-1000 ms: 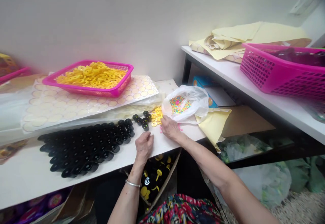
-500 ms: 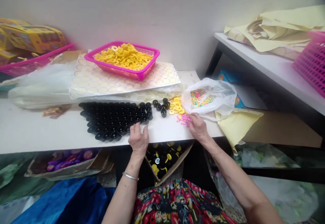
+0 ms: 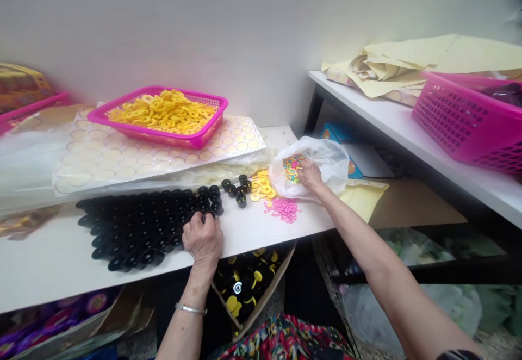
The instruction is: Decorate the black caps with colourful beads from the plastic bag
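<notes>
Has multicoloured beads (image 3: pixel 290 168) in bag (image 3: pixel 331 160) around right hand (image 3: pixel 311 175), black pieces (image 3: pixel 142 225) beside half-curled left hand (image 3: pixel 203 238) (cannot tell right's opening, either's hold).

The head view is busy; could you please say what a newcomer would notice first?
The eye would likely fall first on the bright pink basket heaped with yellow rings, on the patterned sheet at the back. Next comes the dense block of black pieces in front of it, with the left hand at its right edge. Further right, the right hand is in a white bag of small multicoloured pieces, behind a loose pink pile.
</notes>
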Demonstrator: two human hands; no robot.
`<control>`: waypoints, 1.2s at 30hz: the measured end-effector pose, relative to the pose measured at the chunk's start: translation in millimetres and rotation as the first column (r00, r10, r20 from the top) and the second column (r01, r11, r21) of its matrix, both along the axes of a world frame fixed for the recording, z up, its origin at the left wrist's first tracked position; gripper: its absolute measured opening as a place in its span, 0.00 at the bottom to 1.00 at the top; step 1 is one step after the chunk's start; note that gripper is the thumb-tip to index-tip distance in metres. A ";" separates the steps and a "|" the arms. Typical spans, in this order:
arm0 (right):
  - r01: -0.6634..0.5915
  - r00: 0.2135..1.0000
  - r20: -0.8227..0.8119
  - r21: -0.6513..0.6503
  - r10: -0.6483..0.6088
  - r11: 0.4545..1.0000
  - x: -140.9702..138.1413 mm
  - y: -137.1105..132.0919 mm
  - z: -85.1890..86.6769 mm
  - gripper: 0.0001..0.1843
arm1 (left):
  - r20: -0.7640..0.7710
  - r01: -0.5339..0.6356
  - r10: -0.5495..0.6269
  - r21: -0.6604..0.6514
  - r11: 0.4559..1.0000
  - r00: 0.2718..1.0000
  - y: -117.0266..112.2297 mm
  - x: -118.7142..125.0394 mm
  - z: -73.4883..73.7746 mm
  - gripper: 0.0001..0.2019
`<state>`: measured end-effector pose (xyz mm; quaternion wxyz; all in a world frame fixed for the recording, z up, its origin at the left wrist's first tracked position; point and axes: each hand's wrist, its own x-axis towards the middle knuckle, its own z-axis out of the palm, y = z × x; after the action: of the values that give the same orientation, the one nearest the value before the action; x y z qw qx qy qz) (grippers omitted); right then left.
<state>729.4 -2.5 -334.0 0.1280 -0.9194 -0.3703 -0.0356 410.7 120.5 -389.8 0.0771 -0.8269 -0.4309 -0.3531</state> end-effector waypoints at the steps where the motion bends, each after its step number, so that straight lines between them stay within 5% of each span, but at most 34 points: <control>1: 0.025 1.000 -0.013 -0.021 -0.026 0.999 7.6 9.0 -1.1 0.15 | 0.012 0.019 -0.020 0.021 1.000 1.000 -0.3 -1.0 -0.6 0.08; 6: 0.051 0.998 -0.021 -0.097 -0.054 0.994 29.5 37.9 -14.5 0.18 | 0.069 0.198 -0.205 0.101 0.975 0.976 -12.4 -0.2 0.9 0.09; 11: -0.060 0.997 0.033 -0.150 0.065 0.987 28.8 41.7 -15.2 0.18 | 0.243 0.486 -0.455 -0.089 0.869 0.857 -36.0 23.2 -4.7 0.11; 20: -0.359 0.931 -0.046 -0.286 0.361 0.888 45.7 35.7 -2.9 0.13 | 0.504 0.570 -0.328 -0.460 0.681 0.799 -36.1 48.3 -22.8 0.17; 24: -0.471 0.881 -0.134 -0.193 0.453 0.861 39.3 47.8 -7.4 0.11 | 0.538 0.511 -0.159 -0.607 0.608 0.828 -35.2 48.6 -24.9 0.23; 28: -0.517 0.831 -0.250 -0.017 0.497 0.856 37.7 52.1 -12.7 0.07 | 0.584 0.544 -0.116 -0.641 0.541 0.804 -35.4 50.8 -19.0 0.23; 33: -0.426 0.817 -0.326 0.218 0.476 0.878 44.6 33.8 -19.1 0.12 | 0.684 0.640 -0.027 -0.668 0.381 0.729 -34.2 67.9 4.3 0.27; 36: -0.250 0.736 -0.483 0.458 0.475 0.853 42.2 23.6 -19.0 0.17 | 0.739 0.735 -0.123 -0.610 0.296 0.663 -32.1 95.0 22.8 0.19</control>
<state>771.6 21.0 -353.0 0.4063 -0.7533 -0.4749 0.2046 505.6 88.4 -367.0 -0.5999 -0.6790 -0.2922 -0.3061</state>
